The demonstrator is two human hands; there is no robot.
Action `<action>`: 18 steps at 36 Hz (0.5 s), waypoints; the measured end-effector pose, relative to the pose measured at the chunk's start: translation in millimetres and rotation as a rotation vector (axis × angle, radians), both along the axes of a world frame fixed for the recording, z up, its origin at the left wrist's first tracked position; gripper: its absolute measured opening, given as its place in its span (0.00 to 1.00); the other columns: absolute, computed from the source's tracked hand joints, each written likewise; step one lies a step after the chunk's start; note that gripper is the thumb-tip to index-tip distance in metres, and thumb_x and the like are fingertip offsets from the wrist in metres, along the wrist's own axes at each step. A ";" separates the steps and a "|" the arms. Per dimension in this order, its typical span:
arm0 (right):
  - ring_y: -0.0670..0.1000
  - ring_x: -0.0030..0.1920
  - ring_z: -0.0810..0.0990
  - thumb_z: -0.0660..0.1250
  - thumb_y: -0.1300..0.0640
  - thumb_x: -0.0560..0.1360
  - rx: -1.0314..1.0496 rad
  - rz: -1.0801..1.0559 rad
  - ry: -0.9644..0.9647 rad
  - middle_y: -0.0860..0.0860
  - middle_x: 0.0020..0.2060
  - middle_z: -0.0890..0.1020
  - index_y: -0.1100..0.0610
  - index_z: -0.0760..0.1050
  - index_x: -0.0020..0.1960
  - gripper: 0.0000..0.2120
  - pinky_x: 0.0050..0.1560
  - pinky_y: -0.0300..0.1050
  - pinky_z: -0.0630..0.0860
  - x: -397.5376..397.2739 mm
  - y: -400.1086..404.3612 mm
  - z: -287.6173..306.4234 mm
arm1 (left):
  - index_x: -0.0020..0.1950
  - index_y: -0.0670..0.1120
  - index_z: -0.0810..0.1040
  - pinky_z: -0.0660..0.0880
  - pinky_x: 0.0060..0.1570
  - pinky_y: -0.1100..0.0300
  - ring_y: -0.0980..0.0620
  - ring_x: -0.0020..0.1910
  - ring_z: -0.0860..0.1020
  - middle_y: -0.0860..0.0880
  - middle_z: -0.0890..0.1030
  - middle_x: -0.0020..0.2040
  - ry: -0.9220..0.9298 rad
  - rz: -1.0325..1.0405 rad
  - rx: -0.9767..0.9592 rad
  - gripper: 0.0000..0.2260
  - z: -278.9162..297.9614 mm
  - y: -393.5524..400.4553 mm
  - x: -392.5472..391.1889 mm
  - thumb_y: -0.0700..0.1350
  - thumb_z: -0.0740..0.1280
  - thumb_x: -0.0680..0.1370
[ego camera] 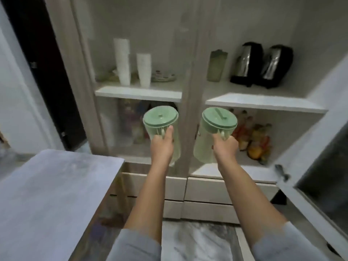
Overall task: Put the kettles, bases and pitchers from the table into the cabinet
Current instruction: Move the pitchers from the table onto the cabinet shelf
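My left hand point(163, 143) grips the handle of a green lidded pitcher point(161, 119), held up in front of the cabinet's shut left glass door. My right hand point(225, 146) grips the handle of a second green pitcher point(211, 136) in front of the open right half of the cabinet point(263, 103). On the upper right shelf stand two black-and-steel kettles point(246, 64) point(276, 65) on their black bases, with a third green pitcher point(216, 65) to their left.
A grey table top point(52, 194) fills the lower left. The right cabinet door point(320, 166) hangs open at the right. White cup stacks point(122, 61) and plates sit behind the left glass. Bottles point(258, 140) crowd the lower right shelf. Drawers lie below.
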State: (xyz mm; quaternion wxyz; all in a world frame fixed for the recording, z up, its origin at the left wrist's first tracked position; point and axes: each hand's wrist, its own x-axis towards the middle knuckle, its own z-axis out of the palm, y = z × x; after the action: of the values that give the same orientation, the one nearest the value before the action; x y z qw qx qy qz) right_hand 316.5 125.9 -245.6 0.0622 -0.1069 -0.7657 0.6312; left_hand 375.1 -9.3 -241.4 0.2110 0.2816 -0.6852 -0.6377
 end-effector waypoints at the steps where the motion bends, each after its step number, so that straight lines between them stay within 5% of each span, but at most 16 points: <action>1: 0.58 0.50 0.80 0.67 0.44 0.73 -0.004 -0.034 0.017 0.56 0.50 0.82 0.59 0.77 0.55 0.20 0.48 0.50 0.75 -2.5 16.2 4.3 | 0.60 0.40 0.76 0.72 0.53 0.54 0.43 0.54 0.77 0.44 0.78 0.53 0.016 -0.025 -0.001 0.22 4.6 14.9 -6.8 0.57 0.60 0.79; 10: 0.56 0.52 0.78 0.65 0.49 0.75 0.004 -0.302 0.151 0.53 0.49 0.79 0.57 0.73 0.53 0.13 0.55 0.55 0.77 -24.2 130.2 38.7 | 0.58 0.41 0.77 0.69 0.47 0.59 0.48 0.51 0.79 0.45 0.82 0.53 0.166 -0.258 -0.045 0.22 39.8 124.4 -62.3 0.58 0.61 0.78; 13: 0.53 0.47 0.77 0.64 0.51 0.75 -0.015 -0.334 0.184 0.46 0.39 0.75 0.53 0.70 0.48 0.07 0.51 0.52 0.77 -35.1 148.1 46.4 | 0.55 0.43 0.76 0.73 0.49 0.56 0.48 0.51 0.80 0.46 0.82 0.52 0.205 -0.283 -0.046 0.20 45.6 142.8 -82.4 0.59 0.62 0.78; 18: 0.53 0.48 0.79 0.64 0.50 0.75 -0.009 -0.414 0.235 0.51 0.44 0.78 0.54 0.73 0.50 0.08 0.49 0.51 0.77 -73.8 171.9 59.1 | 0.55 0.44 0.77 0.73 0.46 0.57 0.49 0.51 0.80 0.48 0.82 0.50 0.278 -0.346 -0.050 0.19 55.1 167.0 -133.6 0.59 0.61 0.78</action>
State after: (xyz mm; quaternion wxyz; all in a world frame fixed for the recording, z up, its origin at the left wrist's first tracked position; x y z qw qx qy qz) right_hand 242.7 297.8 -186.5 0.2785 -0.1876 -0.7121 0.6166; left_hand 241.5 157.7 -186.2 0.1978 0.0637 -0.7034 -0.6798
